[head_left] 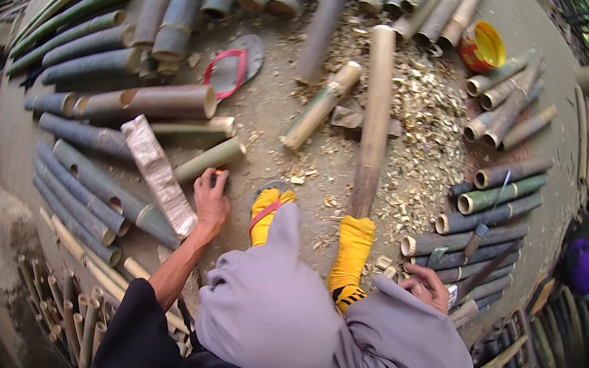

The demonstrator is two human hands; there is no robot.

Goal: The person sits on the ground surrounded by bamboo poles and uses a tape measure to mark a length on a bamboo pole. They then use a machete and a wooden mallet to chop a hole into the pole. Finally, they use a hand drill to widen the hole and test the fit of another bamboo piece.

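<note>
My left hand is closed around a small thing with an orange tip, too small to make out. It is beside the end of a cut green bamboo piece and a pale, rough block. By my right knee, my right hand has its fingers curled; what they hold is hidden. Just right of it are a silvery metal part and a long dark blade, lying over bamboo tubes. A pale bamboo pole stretches away from my right yellow sock, its far end resting across a small block.
A short bamboo tube lies left of the pole, among wood shavings. Bamboo tubes are stacked at right, with a thin-bladed knife on them. Farther off are a yellow-and-red bucket and a flip-flop.
</note>
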